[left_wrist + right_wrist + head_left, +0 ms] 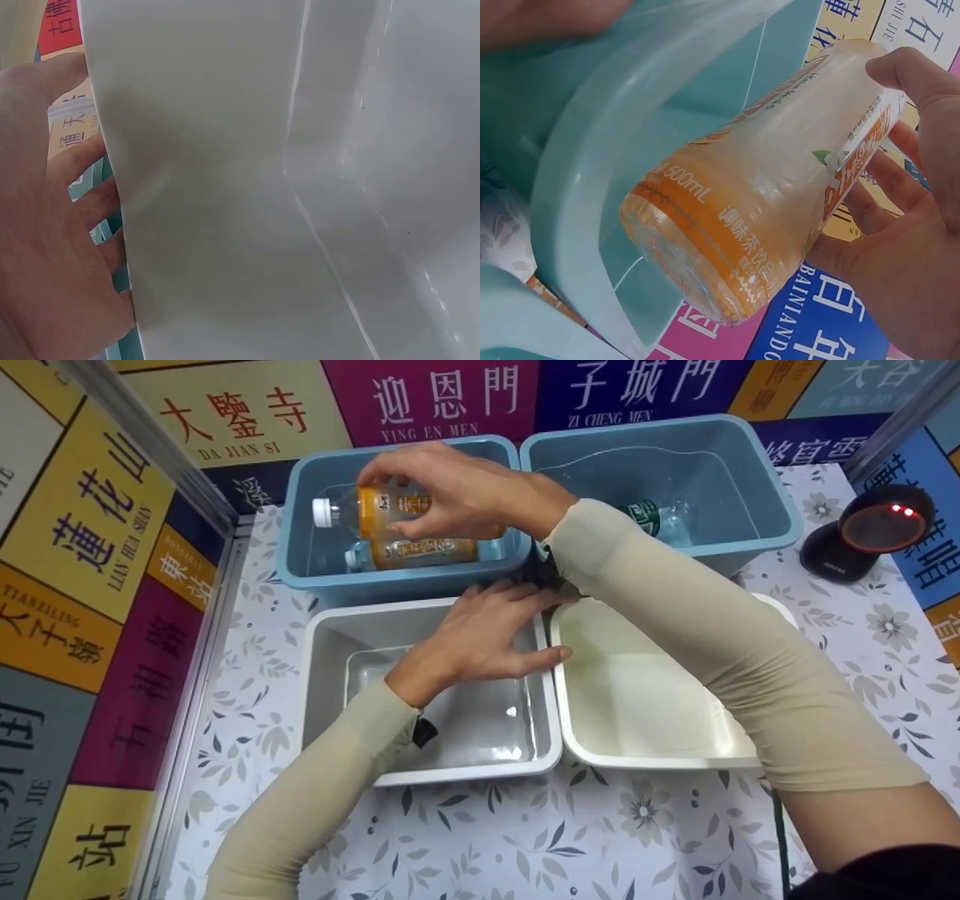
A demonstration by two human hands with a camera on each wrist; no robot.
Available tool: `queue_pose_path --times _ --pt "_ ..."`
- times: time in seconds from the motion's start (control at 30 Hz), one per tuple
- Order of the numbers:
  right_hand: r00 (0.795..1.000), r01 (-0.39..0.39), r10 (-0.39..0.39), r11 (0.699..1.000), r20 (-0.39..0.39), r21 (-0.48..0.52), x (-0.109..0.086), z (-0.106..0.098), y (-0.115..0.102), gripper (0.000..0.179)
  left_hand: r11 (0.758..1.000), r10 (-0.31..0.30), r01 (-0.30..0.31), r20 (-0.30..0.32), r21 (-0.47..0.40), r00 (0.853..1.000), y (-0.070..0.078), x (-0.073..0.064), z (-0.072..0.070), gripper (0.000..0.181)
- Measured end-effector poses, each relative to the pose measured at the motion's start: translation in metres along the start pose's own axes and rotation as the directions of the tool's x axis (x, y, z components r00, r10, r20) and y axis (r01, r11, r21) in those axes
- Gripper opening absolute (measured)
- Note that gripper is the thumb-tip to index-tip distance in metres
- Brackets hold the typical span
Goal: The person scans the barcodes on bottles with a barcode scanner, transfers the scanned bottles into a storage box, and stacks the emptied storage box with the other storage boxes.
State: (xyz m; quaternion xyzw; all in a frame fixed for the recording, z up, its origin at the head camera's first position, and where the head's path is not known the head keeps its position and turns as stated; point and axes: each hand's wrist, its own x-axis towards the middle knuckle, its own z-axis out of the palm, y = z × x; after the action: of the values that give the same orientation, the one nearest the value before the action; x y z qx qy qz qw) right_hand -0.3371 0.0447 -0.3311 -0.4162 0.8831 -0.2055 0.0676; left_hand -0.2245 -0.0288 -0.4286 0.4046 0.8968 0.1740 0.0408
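My right hand (469, 491) grips a clear plastic drink bottle (375, 510) with an orange label, its white cap pointing left, over the back left blue bin (292, 562). In the right wrist view, the bottle (757, 187) tilts with its base toward the camera, thumb on one side and fingers on the other. A second orange-labelled bottle (424, 553) lies inside that bin. My left hand (487, 634) spreads over the front left white bin (431, 775), fingers reaching toward the blue bins. The left wrist view shows its fingertips right at the white bin's rim.
The back right blue bin (765, 495) holds a green-labelled bottle (643, 516). Beside the front left bin stands another white bin (667, 761), partly covered by my right sleeve. A black device with red lights (870, 532) stands at the right. Printed panels (97, 532) border the flowered tabletop (645, 825).
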Motion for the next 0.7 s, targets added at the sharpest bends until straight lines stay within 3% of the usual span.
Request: queue_pose_path --times 0.7 --pt "0.999 0.033 -0.033 0.999 0.013 -0.025 0.0009 0.003 0.0055 0.064 1.0 0.009 -0.009 0.007 -0.02 1.0 -0.001 -0.0013 -0.0003 0.067"
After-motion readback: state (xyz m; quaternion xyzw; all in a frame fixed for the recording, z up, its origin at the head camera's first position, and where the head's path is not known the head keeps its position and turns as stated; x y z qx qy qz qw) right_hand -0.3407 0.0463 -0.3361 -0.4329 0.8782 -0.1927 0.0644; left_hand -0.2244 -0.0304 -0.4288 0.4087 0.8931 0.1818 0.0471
